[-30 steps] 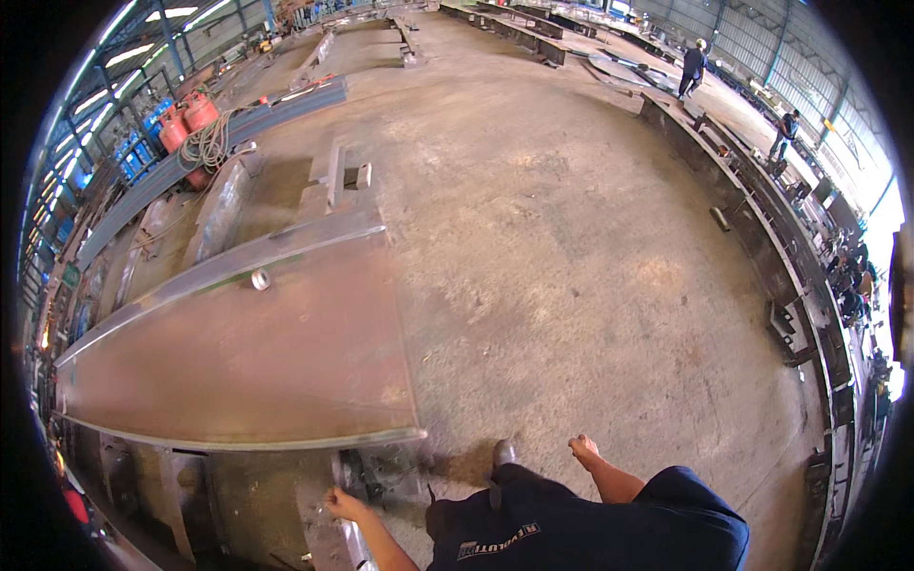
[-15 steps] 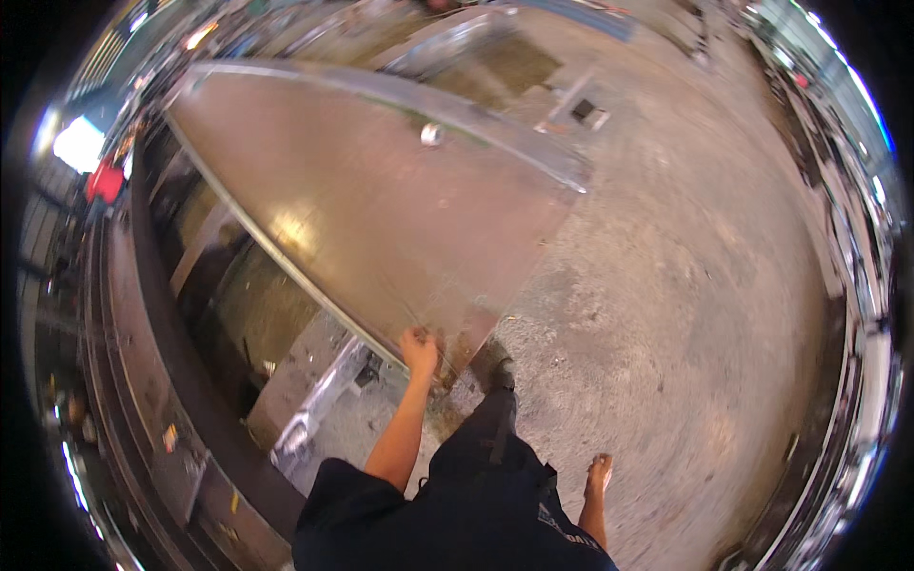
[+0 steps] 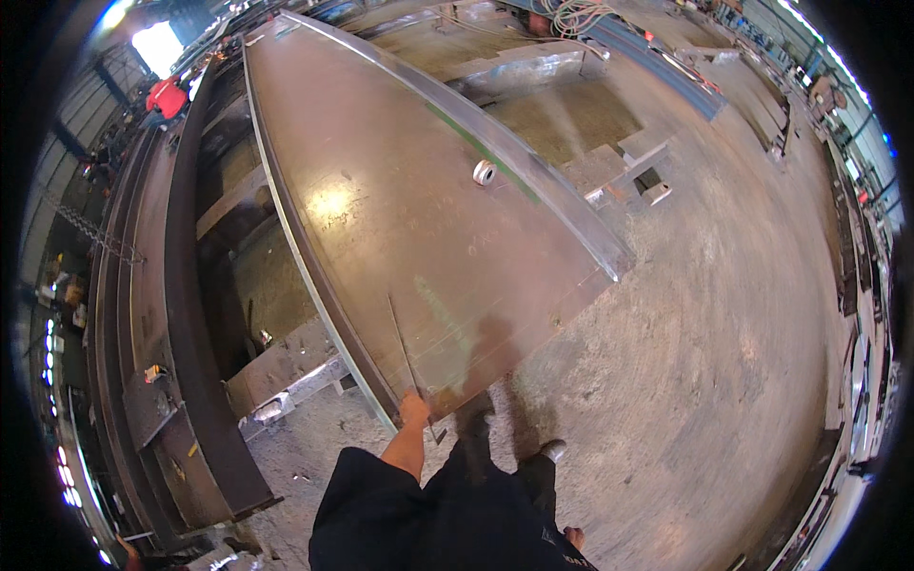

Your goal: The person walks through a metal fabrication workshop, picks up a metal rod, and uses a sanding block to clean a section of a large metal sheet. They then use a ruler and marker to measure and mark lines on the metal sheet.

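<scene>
Rod [image 3: 398, 328] in my left hand [image 3: 414, 410], which looks closed around it near its lower end, slants over the near end of the plate [image 3: 400, 209]. My right hand [image 3: 574, 539] hangs low, away from the plate; I can't tell whether it's clenched or loose. So far I have the rod gripped; the white ring [image 3: 483, 173] sits untouched towards the plate's right edge. What else is done or left, I can't tell.

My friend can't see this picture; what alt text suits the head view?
A person's left hand apparently holds a thin rod over the near end of a flanged steel girder; a white roll sits farther along. The right hand hangs low.
</scene>
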Available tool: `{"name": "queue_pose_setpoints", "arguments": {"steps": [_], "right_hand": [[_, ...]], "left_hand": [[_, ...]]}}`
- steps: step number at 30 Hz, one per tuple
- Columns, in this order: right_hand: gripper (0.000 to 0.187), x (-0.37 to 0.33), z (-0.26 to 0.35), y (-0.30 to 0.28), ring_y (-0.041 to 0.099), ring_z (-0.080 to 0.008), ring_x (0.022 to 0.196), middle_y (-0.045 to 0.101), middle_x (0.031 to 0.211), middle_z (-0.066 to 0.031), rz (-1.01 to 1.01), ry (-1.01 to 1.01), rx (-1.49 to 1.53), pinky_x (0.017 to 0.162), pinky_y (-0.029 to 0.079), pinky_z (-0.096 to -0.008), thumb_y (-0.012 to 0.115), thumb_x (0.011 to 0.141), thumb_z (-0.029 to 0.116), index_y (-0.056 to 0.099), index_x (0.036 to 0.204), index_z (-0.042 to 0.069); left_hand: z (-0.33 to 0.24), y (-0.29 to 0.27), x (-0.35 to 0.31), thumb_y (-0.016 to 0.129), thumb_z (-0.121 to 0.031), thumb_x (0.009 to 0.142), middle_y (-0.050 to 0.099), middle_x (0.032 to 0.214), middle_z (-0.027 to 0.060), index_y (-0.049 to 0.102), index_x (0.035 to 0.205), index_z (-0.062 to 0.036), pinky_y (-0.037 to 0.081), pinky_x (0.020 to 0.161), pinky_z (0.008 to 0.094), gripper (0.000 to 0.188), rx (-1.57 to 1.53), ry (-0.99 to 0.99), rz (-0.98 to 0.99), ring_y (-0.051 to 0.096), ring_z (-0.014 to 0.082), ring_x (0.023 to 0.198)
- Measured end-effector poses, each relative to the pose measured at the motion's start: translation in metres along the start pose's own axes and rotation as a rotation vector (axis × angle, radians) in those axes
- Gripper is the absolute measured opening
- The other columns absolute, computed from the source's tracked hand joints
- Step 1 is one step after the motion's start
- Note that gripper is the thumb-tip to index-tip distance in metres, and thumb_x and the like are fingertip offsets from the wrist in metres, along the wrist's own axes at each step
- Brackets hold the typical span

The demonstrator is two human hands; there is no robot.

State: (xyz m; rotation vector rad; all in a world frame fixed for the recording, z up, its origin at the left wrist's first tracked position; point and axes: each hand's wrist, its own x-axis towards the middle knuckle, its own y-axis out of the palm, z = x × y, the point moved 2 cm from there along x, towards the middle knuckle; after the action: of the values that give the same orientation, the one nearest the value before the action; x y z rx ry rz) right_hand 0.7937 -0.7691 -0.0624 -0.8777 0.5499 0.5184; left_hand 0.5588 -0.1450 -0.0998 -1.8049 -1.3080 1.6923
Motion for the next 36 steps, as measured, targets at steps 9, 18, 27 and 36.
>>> {"name": "queue_pose_setpoints", "arguments": {"steps": [9, 18, 27, 36], "right_hand": [[0.027, 0.106, 0.205, -0.057, 0.070, -0.0306, 0.080, 0.071, 0.090, -0.0179, 0.405, -0.401, -0.279, 0.070, 0.054, -0.0429, 0.066, 0.098, 0.028, 0.064, 0.105, 0.001], [0.023, 0.161, 0.213, -0.142, 0.069, -0.0418, 0.091, 0.068, 0.100, -0.0204, 0.461, -0.720, -0.770, 0.073, 0.055, -0.0535, 0.063, 0.100, 0.031, 0.058, 0.109, 0.010], [0.025, 0.184, 0.206, -0.122, 0.068, -0.0502, 0.069, 0.069, 0.072, -0.0231, 0.440, -0.697, -0.833, 0.060, 0.052, -0.0585, 0.064, 0.101, 0.031, 0.051, 0.108, 0.010], [0.035, 0.159, 0.277, -0.151, 0.068, -0.0503, 0.099, 0.071, 0.100, -0.0269, 0.605, -0.541, -0.719, 0.079, 0.054, -0.0507, 0.061, 0.104, 0.038, 0.055, 0.120, 0.007]], "left_hand": [[0.066, 0.018, 0.031, 0.073, -0.046, 0.094, 0.066, 0.130, 0.0233, 0.052, 0.136, -0.0037, 0.057, 0.098, 0.0540, 0.064, -0.019, -0.287, -0.123, 0.067, 0.0422, 0.121], [0.014, 0.064, -0.025, 0.062, -0.011, 0.098, 0.065, 0.124, 0.0214, 0.054, 0.129, -0.0062, 0.062, 0.088, 0.0507, 0.032, 0.035, -0.327, -0.287, 0.071, 0.0412, 0.111], [0.012, 0.075, -0.049, 0.066, -0.015, 0.095, 0.064, 0.128, 0.0191, 0.055, 0.128, -0.0118, 0.058, 0.088, 0.0568, 0.035, -0.081, -0.343, -0.377, 0.069, 0.0433, 0.110], [0.007, 0.071, -0.262, 0.072, -0.028, 0.091, 0.071, 0.084, 0.0209, 0.056, 0.119, -0.0045, 0.052, 0.069, 0.0522, 0.040, -0.453, -0.070, -0.492, 0.071, 0.0399, 0.079]]}}
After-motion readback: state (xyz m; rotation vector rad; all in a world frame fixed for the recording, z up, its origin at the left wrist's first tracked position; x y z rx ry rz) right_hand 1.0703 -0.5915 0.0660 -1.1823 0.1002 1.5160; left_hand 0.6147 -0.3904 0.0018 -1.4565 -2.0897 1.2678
